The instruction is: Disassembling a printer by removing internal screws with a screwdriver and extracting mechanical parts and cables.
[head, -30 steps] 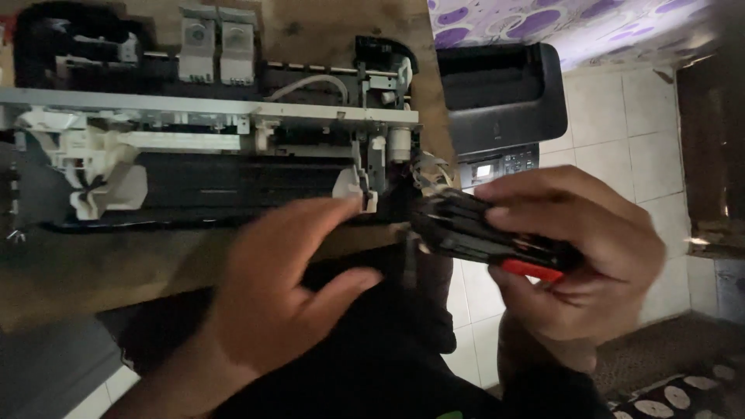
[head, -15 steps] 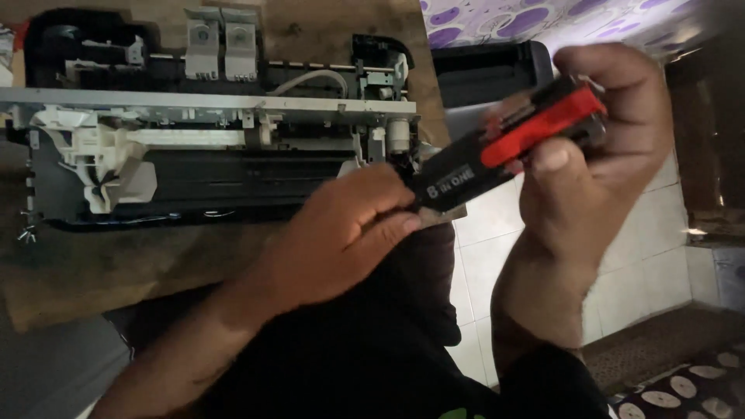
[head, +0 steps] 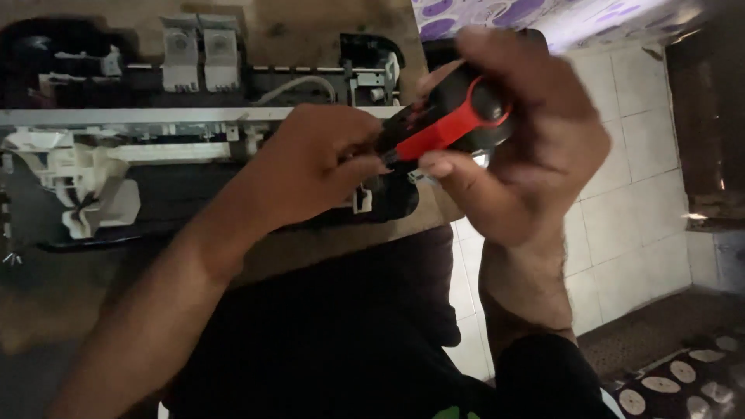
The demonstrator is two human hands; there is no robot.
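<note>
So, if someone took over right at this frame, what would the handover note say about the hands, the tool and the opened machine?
Right hand: wrapped around the handle of the red and black screwdriver, held above the table edge.
Left hand: fingertips pinching the front end of the same tool, at the tip.
Dismantled printer: lies on the wooden table, cover off, with its metal rail and white plastic parts exposed.
Done: the housing is already off.
Left: the tool tip is not on any screw; the inner assembly looks still in place.
</note>
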